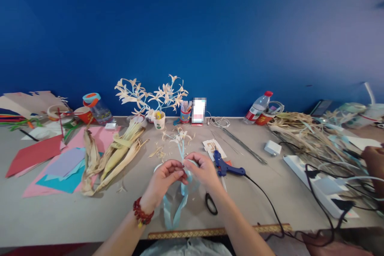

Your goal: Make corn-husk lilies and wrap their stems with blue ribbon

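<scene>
My left hand (164,179) and my right hand (203,171) meet over the grey table (126,208), both pinched on a small corn-husk flower (180,138) with a light blue wrapped stem. A light blue ribbon (175,208) hangs from my fingers and loops down toward the table's front edge. My left wrist wears a red bead bracelet (141,213). A blue glue gun (227,167) lies just right of my right hand, its black cord running off to the right. Black scissors (211,203) rest under my right forearm.
Corn husks (115,158) and coloured paper sheets (57,164) lie at left. A cup of finished husk flowers (154,98) stands at the back. Wires (243,146), a water bottle (258,107), dried husks (309,136) and a power strip (318,184) fill the right. Another person's hand (373,160) is at far right.
</scene>
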### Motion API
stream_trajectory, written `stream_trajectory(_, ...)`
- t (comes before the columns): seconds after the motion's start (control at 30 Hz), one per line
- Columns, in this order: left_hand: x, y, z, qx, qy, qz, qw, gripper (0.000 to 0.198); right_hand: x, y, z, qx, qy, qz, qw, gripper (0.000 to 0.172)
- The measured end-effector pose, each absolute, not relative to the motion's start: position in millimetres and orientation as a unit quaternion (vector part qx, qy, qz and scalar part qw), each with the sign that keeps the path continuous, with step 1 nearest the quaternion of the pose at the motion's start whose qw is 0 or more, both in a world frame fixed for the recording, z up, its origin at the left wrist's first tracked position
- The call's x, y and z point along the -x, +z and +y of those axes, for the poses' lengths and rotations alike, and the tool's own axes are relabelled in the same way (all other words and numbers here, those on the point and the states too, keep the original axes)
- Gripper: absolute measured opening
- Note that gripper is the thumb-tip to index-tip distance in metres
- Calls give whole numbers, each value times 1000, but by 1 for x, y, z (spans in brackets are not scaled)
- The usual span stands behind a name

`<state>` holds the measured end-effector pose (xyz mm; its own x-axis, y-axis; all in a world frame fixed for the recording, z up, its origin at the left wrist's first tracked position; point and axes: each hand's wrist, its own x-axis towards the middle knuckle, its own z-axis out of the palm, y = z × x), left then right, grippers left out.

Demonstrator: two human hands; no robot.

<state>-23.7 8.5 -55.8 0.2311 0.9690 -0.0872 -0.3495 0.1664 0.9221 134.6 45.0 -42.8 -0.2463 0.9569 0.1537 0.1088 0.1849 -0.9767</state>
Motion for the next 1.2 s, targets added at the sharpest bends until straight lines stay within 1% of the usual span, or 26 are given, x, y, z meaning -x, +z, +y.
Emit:
stream_trajectory(0.07, 25, -59, 8, -451, 460, 377, 666, 20, -137, -44, 50, 431, 452, -618, 476, 15)
stream_trajectory(0.13, 28, -62, 3, -514, 414, 394, 640, 19, -142, -44, 54, 439, 431, -601, 510, 17)
stream_trajectory(0.2, 34, -64, -5, -603, 361, 425, 570, 16, -150, -42, 57, 450, 398, -577, 553, 18)
stream_trajectory(0.27, 43, -66, -15, -690, 313, 451, 471, 14, -161, -37, 59, 459, 344, -536, 619, 19)
stream_trajectory(0.33, 55, -70, -27, -728, 280, 464, 420, 14, -173, -30, 62, 442, 310, -478, 694, 20)
stream_trajectory(0.4, 70, -78, -35, -761, 242, 475, 369, 15, -184, -22, 65, 400, 319, -425, 747, 20)
stream_trajectory(0.5, 96, -94, -40, -783, 224, 532, 233, 17, -197, -11, 68, 357, 336, -377, 785, 19)
stream_trajectory(0.6, 116, -103, -36, -764, 253, 578, 134, 22, -202, -10, 66, 347, 362, -367, 784, 19)
stream_trajectory(0.63, 118, -102, -32, -753, 274, 589, 103, 25, -201, -11, 65, 346, 380, -367, 775, 20)
stream_trajectory(0.7, 114, -94, -24, -755, 304, 578, 63, 24, -197, -17, 63, 350, 416, -368, 754, 21)
stream_trajectory(0.73, 107, -87, -19, -767, 316, 556, 51, 21, -194, -20, 62, 354, 429, -369, 744, 22)
stream_trajectory(0.8, 89, -75, -8, -798, 319, 507, 64, 15, -189, -26, 59, 361, 447, -373, 729, 24)
stream_trajectory(0.83, 80, -71, -3, -812, 316, 485, 70, 17, -186, -29, 58, 365, 453, -376, 721, 25)
stream_trajectory(0.93, 66, -71, 8, -872, 249, 417, 62, 23, -185, -36, 54, 375, 466, -390, 700, 25)
stream_trajectory(1.03, 82, -85, 13, -877, 201, 435, 34, 21, -189, -40, 51, 387, 469, -400, 686, 26)
stream_trajectory(1.13, 114, -93, 16, -855, 217, 471, 11, 22, -187, -42, 51, 397, 476, -407, 671, 26)
stream_trajectory(1.2, 126, -89, 19, -835, 244, 492, -18, 20, -180, -42, 52, 398, 486, -414, 659, 26)
